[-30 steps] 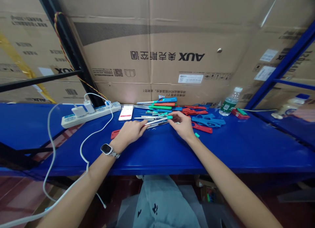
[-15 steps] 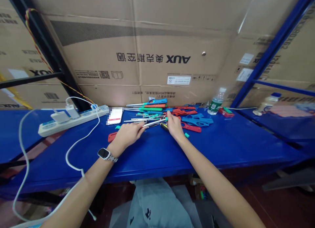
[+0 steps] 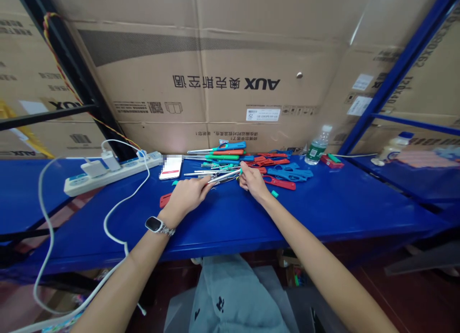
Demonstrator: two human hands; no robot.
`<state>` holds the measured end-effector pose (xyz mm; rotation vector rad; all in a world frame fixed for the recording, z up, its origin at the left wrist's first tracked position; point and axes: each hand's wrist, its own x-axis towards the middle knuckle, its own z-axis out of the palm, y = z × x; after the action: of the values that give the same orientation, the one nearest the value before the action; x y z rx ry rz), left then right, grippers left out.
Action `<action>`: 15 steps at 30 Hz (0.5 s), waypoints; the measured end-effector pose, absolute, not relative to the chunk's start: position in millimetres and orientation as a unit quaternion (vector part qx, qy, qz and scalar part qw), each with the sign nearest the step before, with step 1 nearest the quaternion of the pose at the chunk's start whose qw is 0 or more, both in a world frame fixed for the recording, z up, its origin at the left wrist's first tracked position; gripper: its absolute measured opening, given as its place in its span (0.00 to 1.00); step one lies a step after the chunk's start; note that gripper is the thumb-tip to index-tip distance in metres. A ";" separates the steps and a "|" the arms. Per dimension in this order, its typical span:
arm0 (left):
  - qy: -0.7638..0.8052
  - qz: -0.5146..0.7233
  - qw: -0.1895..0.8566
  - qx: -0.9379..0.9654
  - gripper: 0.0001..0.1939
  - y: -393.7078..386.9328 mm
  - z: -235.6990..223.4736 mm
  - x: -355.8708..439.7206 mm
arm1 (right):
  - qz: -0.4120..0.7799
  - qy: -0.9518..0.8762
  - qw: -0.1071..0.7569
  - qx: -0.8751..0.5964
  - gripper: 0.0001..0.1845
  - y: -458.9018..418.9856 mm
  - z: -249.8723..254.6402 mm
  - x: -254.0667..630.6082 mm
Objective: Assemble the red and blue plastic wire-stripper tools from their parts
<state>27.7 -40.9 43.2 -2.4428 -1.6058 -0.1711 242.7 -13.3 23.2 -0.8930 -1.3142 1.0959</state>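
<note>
My left hand (image 3: 188,197) is closed, its thumb and fingers pinching one end of a slim metal tube with a green end (image 3: 225,176). At the tube's green end my right hand (image 3: 254,183) is closed too, fingers curled round it. The tube slants up to the right between both hands. Just behind lie several loose metal rods (image 3: 201,172) and a row of long-stem lighters with green, orange and blue handles (image 3: 230,151). To the right are red handle shells (image 3: 280,182) and blue handle shells (image 3: 293,174). A red piece (image 3: 165,200) shows beside my left hand.
A phone (image 3: 171,167) lies left of the pile, near a white power strip (image 3: 118,172) with plugs and a trailing white cable (image 3: 120,206). A water bottle (image 3: 318,146) and a red box (image 3: 332,161) stand right. Cardboard (image 3: 223,45) backs the blue table (image 3: 323,213).
My right hand has shifted slightly and its fingers have curled more around the tube's green end. A yellow-and-black handle under it is now mostly hidden. The view has moved slightly.
</note>
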 end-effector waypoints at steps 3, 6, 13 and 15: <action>-0.542 -0.058 0.105 -0.832 0.24 -41.1 42.6 26.1 | 0.468 -0.574 0.564 -0.367 0.39 -16.2 23.8 241.6; -0.532 -0.065 0.107 -0.837 0.24 -40.1 41.5 24.4 | 0.473 -0.576 0.558 -0.364 0.39 -18.8 25.7 241.2; -0.526 -0.063 0.108 -0.841 0.24 -37.5 38.1 22.4 | 0.550 -0.560 0.509 -0.353 0.41 -18.2 27.5 245.3; -0.526 -0.060 0.106 -0.842 0.24 -38.2 38.2 26.3 | 0.545 -0.568 0.500 -0.361 0.41 -18.3 23.6 241.7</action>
<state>26.3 -38.2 38.2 -2.4798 -1.5507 -0.1758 241.7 -18.3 23.6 -0.8736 -1.3733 1.3192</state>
